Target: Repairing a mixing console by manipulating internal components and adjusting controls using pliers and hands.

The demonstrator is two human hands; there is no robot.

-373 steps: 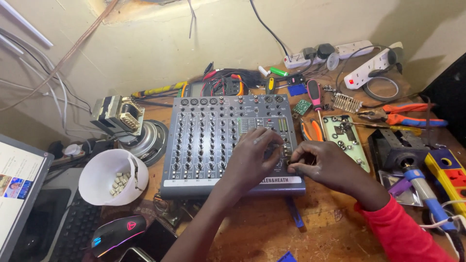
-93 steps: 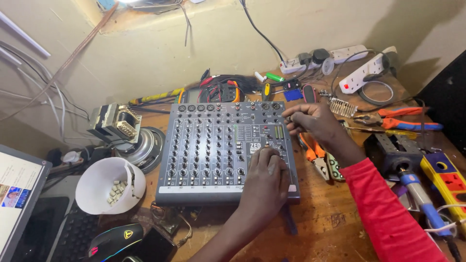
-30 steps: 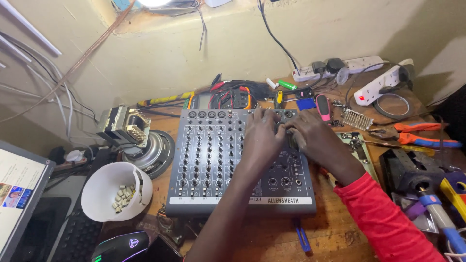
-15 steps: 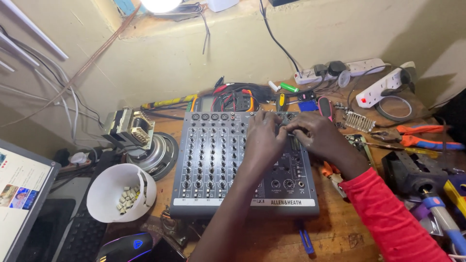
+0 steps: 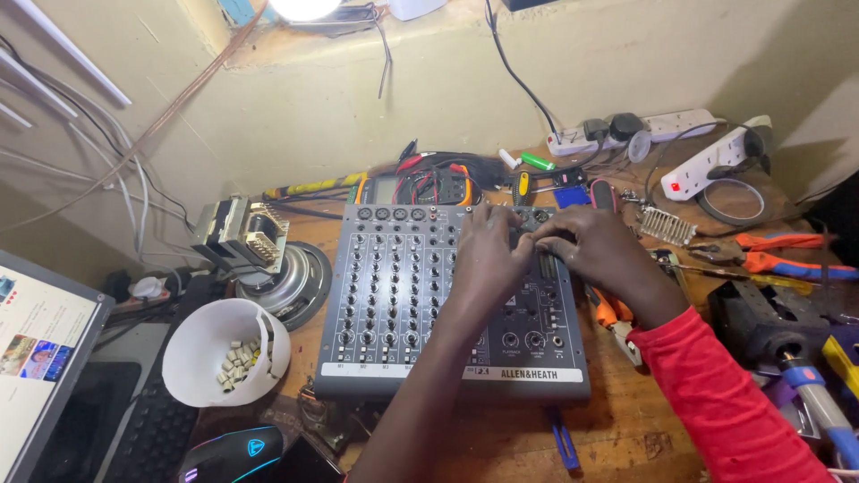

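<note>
— Fingers [image 5: 501, 234] first: what are they doing?
— Both sets are bunched narrow on the upper right controls of the grey audio mixer [image 5: 394, 304]; whether they pinch a knob I cannot tell; left hand [image 5: 490, 259] and right hand [image 5: 592, 252] nearly touch.
— Where's the mixer?
— Flat on the wooden bench [image 5: 626, 429]; a white bowl [image 5: 204, 344] lies nearer, left; a multimeter [image 5: 420, 186] lies beyond it.
</note>
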